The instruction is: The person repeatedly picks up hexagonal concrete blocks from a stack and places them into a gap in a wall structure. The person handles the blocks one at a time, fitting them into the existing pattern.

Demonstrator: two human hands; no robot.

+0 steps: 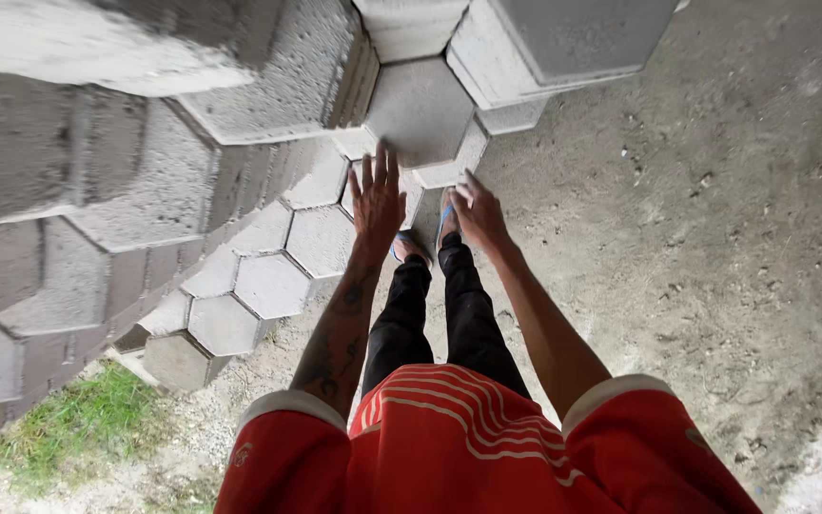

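1. One grey hexagonal paver lies flat on a low stack at 12 o'clock from both hands, just beyond the fingertips; whether they touch it cannot be told.
2. Two hands show. The left hand is spread flat, fingers released and straight, gripping nothing.
3. The right hand sits at 3 o'clock of the left, fingers loosely curled, empty.
4. At about 9 o'clock a row of paver stacks steps away; roughly six hexagonal tops are countable.
5. Two taller piles rise at 1 o'clock.
6. Two sandalled feet stand on the dirt floor; one grass patch lies at 8 o'clock.
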